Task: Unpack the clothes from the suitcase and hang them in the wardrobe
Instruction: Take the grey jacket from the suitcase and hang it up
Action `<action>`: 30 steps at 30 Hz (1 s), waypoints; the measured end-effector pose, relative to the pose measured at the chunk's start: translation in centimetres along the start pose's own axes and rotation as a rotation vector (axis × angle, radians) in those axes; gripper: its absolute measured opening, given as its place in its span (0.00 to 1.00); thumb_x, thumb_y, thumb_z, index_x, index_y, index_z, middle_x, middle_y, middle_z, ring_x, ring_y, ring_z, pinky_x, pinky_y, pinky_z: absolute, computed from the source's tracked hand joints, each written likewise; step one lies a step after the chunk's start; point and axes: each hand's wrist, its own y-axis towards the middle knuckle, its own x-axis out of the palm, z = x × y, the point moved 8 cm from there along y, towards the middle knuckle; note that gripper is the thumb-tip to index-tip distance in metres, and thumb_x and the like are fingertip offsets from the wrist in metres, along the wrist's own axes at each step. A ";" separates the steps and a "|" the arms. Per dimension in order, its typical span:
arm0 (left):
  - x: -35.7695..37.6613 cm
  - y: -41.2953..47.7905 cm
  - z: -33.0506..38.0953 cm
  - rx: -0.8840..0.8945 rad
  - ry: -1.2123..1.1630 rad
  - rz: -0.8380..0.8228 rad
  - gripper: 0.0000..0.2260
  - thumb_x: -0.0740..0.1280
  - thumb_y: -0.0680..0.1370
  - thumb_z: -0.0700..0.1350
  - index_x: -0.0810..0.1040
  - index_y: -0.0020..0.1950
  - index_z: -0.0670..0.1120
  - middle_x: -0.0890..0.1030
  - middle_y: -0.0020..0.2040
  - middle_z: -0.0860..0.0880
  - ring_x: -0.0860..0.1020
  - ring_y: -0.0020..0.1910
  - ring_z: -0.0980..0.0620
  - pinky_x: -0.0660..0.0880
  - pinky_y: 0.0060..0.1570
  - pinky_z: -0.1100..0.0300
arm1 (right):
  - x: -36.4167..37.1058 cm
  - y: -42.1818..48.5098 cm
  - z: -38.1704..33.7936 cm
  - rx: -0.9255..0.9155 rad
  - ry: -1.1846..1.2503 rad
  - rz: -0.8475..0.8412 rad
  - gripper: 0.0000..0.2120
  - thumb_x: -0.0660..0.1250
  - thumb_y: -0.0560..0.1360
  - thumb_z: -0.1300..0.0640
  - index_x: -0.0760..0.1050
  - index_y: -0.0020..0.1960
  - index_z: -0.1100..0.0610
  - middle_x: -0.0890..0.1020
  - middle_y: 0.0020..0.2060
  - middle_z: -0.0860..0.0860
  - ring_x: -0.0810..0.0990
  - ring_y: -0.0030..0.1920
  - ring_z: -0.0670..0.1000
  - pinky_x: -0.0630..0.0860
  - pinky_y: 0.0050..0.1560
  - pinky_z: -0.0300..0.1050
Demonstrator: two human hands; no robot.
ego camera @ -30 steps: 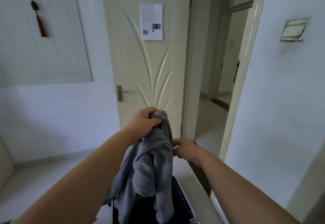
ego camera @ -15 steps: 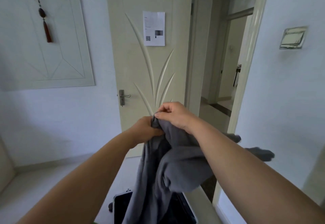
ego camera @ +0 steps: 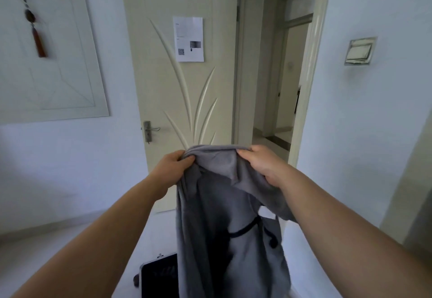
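step: judged to be opening out the garment (ego camera: pixel 222 206) for hanging | left hand (ego camera: pixel 174 165) pinches one end of its top edge, right hand (ego camera: pixel 259 164) grips the other | garment hangs in the air over the suitcase (ego camera: pixel 159 276) on the floor (ego camera: pixel 35 248) | next: needs hanger and wardrobe, neither in view

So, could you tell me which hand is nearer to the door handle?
Left. The left hand holds the grey garment below and right of the door handle; the right hand is farther right.
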 end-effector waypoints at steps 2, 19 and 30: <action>0.0 -0.1 0.1 0.006 0.021 0.049 0.07 0.62 0.79 0.45 0.79 0.50 0.47 0.81 0.46 0.47 0.77 0.46 0.48 0.74 0.47 0.56 | -0.2 -0.5 -0.3 -0.039 -0.150 -0.010 0.10 0.61 0.79 0.51 0.78 0.47 0.54 0.80 0.41 0.52 0.78 0.40 0.49 0.71 0.37 0.41; 2.2 -0.9 8.2 0.057 -0.332 -0.014 0.16 0.59 0.80 0.52 0.79 0.44 0.42 0.81 0.38 0.43 0.79 0.40 0.48 0.75 0.39 0.59 | 3.0 -1.6 4.6 0.262 0.223 -0.290 0.21 0.60 0.78 0.43 0.76 0.63 0.56 0.80 0.55 0.59 0.81 0.54 0.58 0.79 0.53 0.53; -2.9 -2.7 10.1 0.118 -0.563 -0.052 0.15 0.63 0.77 0.42 0.72 0.30 0.45 0.71 0.26 0.51 0.71 0.26 0.55 0.71 0.36 0.60 | 5.4 -1.8 3.5 0.120 0.069 -0.257 0.09 0.60 0.77 0.58 0.79 0.51 0.56 0.82 0.47 0.51 0.79 0.49 0.51 0.75 0.56 0.48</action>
